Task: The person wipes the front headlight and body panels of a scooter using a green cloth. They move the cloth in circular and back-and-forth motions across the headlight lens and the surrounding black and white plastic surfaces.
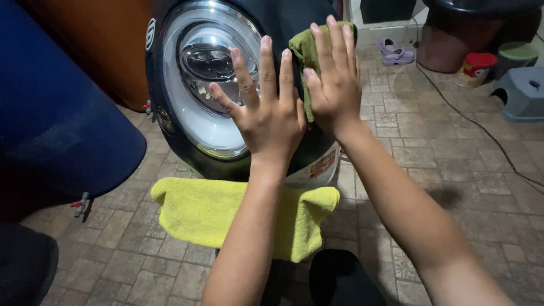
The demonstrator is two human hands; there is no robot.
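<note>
Head view
Headlight: a round headlight point(207, 79) set in a dark blue body panel point(294, 22), the landmark for all below.
Left hand: your left hand point(266, 110) lies flat just right of the headlight, fingers spread wide and straight, gripping nothing.
Right hand: your right hand point(334, 76), further right, presses an olive green cloth point(303, 48) against the panel, fingers extended and close together, not curled round it.
Yellow towel: a yellow towel point(198, 212) lies draped below the headlight.
Floor: stone paving point(430, 153) to its right.
</note>
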